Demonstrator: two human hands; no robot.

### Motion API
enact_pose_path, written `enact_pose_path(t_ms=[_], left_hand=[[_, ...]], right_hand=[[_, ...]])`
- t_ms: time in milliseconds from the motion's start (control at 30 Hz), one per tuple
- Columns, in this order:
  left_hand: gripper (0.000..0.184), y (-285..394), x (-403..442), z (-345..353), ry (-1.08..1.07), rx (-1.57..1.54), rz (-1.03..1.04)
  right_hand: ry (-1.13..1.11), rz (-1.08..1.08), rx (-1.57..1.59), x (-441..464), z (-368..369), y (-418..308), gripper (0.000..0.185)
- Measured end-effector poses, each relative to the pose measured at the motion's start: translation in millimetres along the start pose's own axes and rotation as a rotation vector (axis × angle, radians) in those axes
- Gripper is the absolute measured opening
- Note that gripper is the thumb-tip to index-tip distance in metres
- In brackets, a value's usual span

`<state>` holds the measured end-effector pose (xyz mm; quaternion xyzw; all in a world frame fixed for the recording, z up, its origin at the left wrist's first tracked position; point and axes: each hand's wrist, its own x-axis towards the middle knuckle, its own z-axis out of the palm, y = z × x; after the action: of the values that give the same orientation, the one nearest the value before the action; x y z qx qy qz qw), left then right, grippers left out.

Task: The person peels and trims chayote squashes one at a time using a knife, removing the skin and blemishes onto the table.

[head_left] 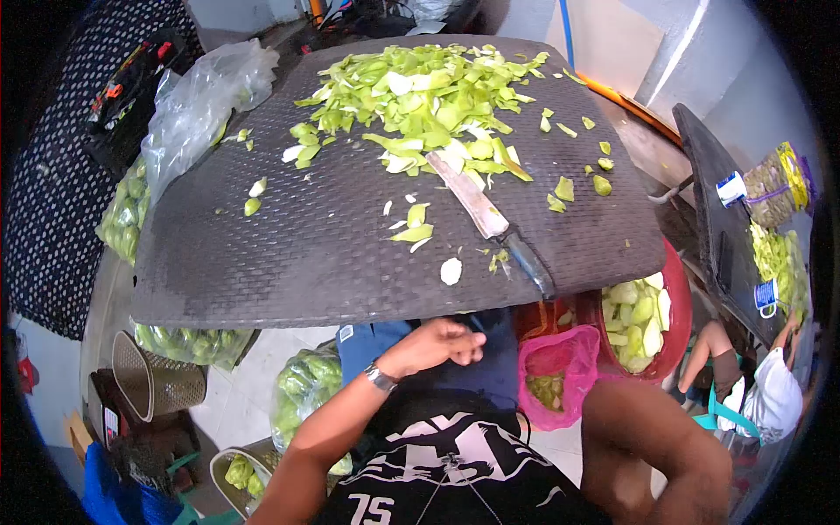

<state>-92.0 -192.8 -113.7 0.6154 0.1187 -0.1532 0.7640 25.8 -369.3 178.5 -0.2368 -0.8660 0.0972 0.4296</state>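
Observation:
My left hand (437,344), with a metal-banded watch on the wrist, is just below the near edge of the dark woven-pattern table (289,271). Its fingers are curled in, and nothing shows between them. On the right, my bent bare arm (656,437) reaches down; the right hand itself is out of sight. A knife (477,206) with a stained wide blade and dark handle lies on the table, handle toward the near right edge. Beyond the blade is a heap of green vegetable peelings (429,96), with smaller scraps (416,229) scattered nearer me.
A red basin (674,306) of pale green peeled pieces stands at right, beside a pink plastic bag (560,350). Clear bags of green chayote-like vegetables (306,385) and a beige basket (157,376) are at left. Another person (774,394) sits at a second table (709,210).

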Motion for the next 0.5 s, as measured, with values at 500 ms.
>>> enact_pose_path(t_ms=[500], left_hand=[[0.031,74.4,-144.1,-32.4,0.204,0.057,0.375]], right_hand=[[-0.057,0.894,-0.551,-17.3,4.7,156.6,0.025]])
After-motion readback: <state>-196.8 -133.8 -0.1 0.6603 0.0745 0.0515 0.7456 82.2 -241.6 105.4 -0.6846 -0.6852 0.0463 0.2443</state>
